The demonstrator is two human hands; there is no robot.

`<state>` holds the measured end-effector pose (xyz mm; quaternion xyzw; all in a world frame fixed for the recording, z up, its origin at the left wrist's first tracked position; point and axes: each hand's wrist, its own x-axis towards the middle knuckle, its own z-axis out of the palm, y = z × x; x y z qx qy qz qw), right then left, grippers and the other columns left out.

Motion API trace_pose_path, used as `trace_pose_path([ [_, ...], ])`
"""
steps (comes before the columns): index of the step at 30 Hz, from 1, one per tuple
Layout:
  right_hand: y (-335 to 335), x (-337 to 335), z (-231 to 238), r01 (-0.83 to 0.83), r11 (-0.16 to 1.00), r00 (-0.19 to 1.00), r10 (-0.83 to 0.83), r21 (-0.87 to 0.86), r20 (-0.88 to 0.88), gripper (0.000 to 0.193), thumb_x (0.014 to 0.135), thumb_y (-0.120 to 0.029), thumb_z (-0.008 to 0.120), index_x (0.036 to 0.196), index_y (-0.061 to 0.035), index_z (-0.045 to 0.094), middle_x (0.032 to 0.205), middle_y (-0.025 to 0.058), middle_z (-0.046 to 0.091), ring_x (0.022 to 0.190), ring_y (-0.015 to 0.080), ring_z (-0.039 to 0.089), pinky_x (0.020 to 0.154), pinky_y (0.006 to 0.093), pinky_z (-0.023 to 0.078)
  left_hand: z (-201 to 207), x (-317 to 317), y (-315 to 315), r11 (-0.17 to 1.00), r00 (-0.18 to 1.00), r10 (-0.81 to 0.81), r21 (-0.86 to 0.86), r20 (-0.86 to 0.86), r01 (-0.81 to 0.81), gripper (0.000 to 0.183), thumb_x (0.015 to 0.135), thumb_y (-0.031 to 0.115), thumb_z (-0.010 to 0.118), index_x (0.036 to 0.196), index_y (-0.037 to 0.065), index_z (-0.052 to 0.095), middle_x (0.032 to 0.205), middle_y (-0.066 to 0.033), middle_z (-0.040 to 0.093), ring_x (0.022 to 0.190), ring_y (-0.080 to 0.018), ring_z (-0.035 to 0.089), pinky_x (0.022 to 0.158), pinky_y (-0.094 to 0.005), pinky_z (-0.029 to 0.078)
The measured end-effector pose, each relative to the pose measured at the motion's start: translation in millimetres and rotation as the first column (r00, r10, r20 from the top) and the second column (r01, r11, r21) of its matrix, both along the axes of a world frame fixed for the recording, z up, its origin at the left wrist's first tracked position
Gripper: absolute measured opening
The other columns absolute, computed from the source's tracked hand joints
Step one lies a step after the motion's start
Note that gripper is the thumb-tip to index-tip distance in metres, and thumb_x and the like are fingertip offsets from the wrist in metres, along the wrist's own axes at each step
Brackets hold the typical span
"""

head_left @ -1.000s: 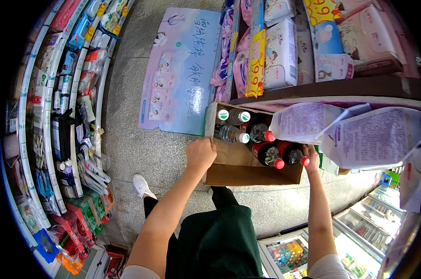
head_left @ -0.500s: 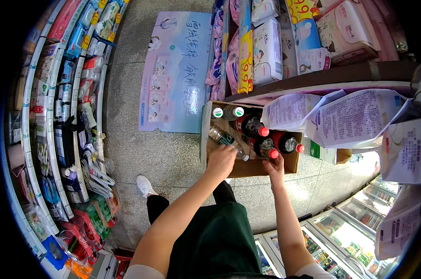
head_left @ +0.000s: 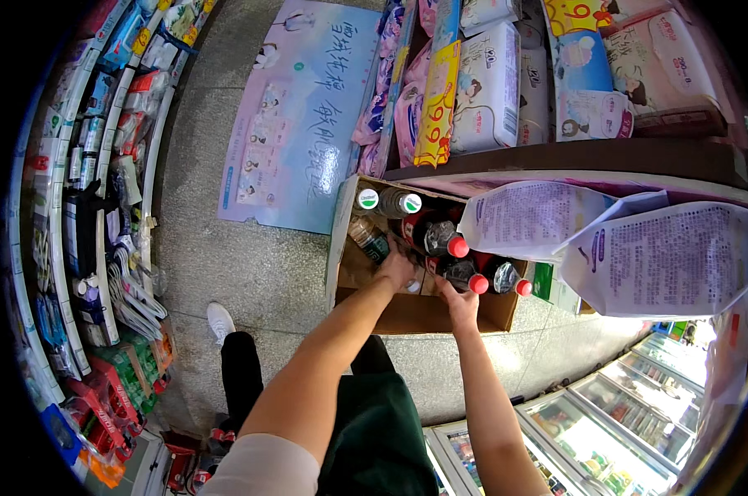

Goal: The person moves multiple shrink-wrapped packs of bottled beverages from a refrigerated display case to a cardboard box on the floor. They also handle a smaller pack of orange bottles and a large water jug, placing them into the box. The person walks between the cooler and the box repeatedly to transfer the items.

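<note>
Both arms reach forward, bare below the elbow. The left arm (head_left: pixel 320 351) slants up and to the right, crossing toward the body's midline; the right arm (head_left: pixel 491 397) rises more steeply, leaning slightly left. The left hand (head_left: pixel 397 266) is farther forward, its fingers pointing ahead and partly bent. The right hand (head_left: pixel 458 306) is just beside it, apart and a little nearer the body, fingers partly hidden. How firmly either hand closes cannot be told.

Rack (head_left: pixel 146 198): well left of the left hand (head_left: pixel 396 264). Poster (head_left: pixel 308 124): beyond and left of the left hand. Display shelf (head_left: pixel 572 159): beyond the right hand (head_left: pixel 460 307). White packs (head_left: pixel 655 260), glass cases (head_left: pixel 576 413): right of the right hand
</note>
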<state>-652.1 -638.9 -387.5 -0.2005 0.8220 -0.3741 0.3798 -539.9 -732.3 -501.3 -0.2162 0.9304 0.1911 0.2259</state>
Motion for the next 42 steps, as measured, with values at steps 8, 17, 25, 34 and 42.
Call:
trace_pose_path([
  [8,9.9,-6.8,-10.5,0.051,0.998,0.993,-0.047,-0.031,0.113,0.055,0.07,-0.019,0.081,0.113,-0.0011,0.053,0.098,0.0052,0.063,0.085,0.0138,0.058,0.077,0.027,0.046,138.7,75.0,-30.6,0.732,0.67,0.67,0.436,-0.319,-0.524,0.048,0.075,0.007,0.064,0.122,0.013,0.051,0.129,-0.0125,0.049,0.108,-0.0366,0.057,0.088,-0.0504,0.049],
  [17,46.1,2.9,-22.4,-0.087,0.991,0.983,0.103,0.104,-0.154,0.092,0.067,-0.031,0.078,0.136,0.002,0.026,0.116,0.0201,0.06,0.109,0.0343,0.059,0.09,0.0381,0.046,126.5,66.9,-40.2,0.481,0.324,0.868,0.47,-0.378,-0.74,0.061,0.07,0.008,0.076,0.12,-0.001,0.042,0.12,-0.0227,0.045,0.106,-0.0438,0.052,0.086,-0.047,0.048],
  [25,94.1,61.3,124.3,0.058,0.976,0.903,0.037,0.208,-0.428,0.07,0.075,-0.026,0.069,0.134,-0.0032,0.04,0.135,0.0212,0.045,0.121,0.0369,0.047,0.1,0.0419,0.041,146.0,78.7,-40.3,0.644,0.498,0.748,0.301,-0.438,-0.703,0.061,0.082,0.032,0.067,0.123,-0.005,0.04,0.119,-0.028,0.048,0.107,-0.0441,0.051,0.09,-0.0488,0.044],
  [34,277.2,162.3,111.7,0.433,0.83,0.901,-0.407,0.351,-0.149,0.067,0.072,-0.03,0.07,0.129,-0.0033,0.047,0.128,0.0228,0.048,0.118,0.037,0.05,0.099,0.0407,0.042,245.5,143.7,-35.8,0.854,0.653,0.507,0.226,-0.563,-0.469,0.055,0.085,0.018,0.064,0.128,-0.008,0.041,0.127,-0.0272,0.046,0.121,-0.0411,0.042,0.103,-0.0451,0.033],
  [42,374.7,222.2,105.8,0.54,0.653,0.783,-0.621,0.53,-0.033,0.058,0.072,-0.033,0.068,0.121,-0.0042,0.057,0.118,0.0228,0.059,0.11,0.0351,0.057,0.094,0.0395,0.046,224.0,281.6,-27.0,0.948,0.834,0.308,-0.076,0.458,-0.308,0.08,0.077,0.044,0.069,0.132,-0.007,0.04,0.133,-0.0318,0.042,0.123,-0.0402,0.044,0.103,-0.044,0.037],
])
